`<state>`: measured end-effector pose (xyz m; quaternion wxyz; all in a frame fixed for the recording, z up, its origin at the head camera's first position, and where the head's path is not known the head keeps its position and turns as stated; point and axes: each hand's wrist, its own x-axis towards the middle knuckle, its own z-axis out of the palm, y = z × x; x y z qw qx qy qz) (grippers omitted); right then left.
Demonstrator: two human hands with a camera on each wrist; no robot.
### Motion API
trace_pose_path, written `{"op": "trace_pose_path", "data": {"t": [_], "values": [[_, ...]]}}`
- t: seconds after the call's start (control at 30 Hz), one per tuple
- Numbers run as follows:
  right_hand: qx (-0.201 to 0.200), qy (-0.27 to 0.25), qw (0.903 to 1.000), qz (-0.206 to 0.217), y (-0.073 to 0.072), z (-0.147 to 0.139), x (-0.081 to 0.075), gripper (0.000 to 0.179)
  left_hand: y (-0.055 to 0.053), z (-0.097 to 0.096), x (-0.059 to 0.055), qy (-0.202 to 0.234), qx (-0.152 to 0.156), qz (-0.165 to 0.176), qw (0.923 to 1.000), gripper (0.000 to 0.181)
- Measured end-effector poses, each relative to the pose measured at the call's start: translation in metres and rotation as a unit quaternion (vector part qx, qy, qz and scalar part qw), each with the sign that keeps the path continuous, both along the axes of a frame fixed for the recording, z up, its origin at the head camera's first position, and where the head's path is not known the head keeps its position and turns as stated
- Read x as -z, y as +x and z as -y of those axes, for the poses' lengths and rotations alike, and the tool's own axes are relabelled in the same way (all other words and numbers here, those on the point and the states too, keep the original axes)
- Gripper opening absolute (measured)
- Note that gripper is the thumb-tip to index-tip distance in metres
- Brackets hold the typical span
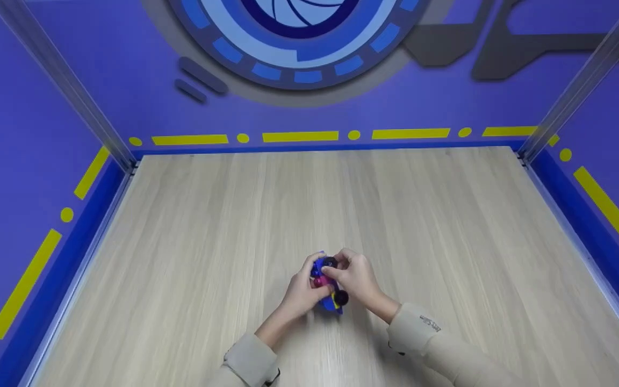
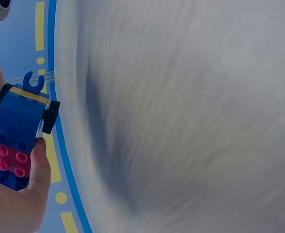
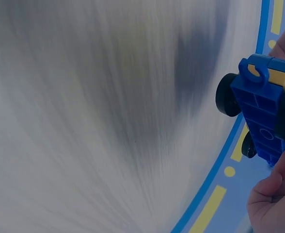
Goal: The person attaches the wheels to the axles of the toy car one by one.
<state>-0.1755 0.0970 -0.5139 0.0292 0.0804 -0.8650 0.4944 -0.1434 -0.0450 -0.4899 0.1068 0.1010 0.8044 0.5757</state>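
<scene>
Both hands hold a toy car (image 1: 328,304) built of plastic blocks, raised over the near middle of the table. My left hand (image 1: 301,293) grips its side, thumb along the blocks. My right hand (image 1: 359,278) pinches the car's far end by a black wheel (image 1: 330,262). A pink studded brick (image 2: 13,161) sits on top between blue blocks (image 2: 23,114), with a yellow strip at the near end. In the right wrist view the blue underside (image 3: 259,114) shows, with a round hook (image 3: 253,73) and black wheels (image 3: 227,94).
The pale wooden tabletop (image 1: 309,204) stretches out around the hands. Blue-purple panels with yellow marks (image 1: 300,136) wall in its back and sides, and metal posts (image 1: 578,80) stand at the back corners.
</scene>
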Motion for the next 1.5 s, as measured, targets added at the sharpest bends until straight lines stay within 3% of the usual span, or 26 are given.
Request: {"op": "trace_pose_path", "data": {"t": [0.07,0.2,0.3,0.37,0.77,1.5], "values": [[0.005,-0.008,0.9999,0.002,0.000,0.001,0.000,0.017,-0.001,0.000,0.003,0.003,0.003,-0.006,1.0000,0.061],[0.009,-0.025,0.9996,0.004,0.000,0.001,0.002,0.016,-0.008,0.000,0.022,0.001,0.002,-0.014,0.9999,0.063],[0.000,-0.020,0.9998,-0.003,0.000,-0.001,0.004,0.017,-0.012,0.000,0.035,-0.008,0.001,-0.012,0.9999,0.065],[-0.008,-0.013,0.9999,-0.008,0.001,-0.002,0.005,0.019,-0.013,0.000,0.038,-0.012,0.002,-0.007,0.9999,0.065],[-0.028,0.029,0.9990,-0.019,0.002,-0.010,0.005,0.024,-0.015,-0.002,0.038,-0.012,0.004,0.009,0.9999,0.065],[-0.030,0.038,0.9987,-0.017,0.002,-0.011,0.008,0.025,-0.015,-0.002,0.041,-0.011,0.001,0.022,0.9997,0.066]]}}
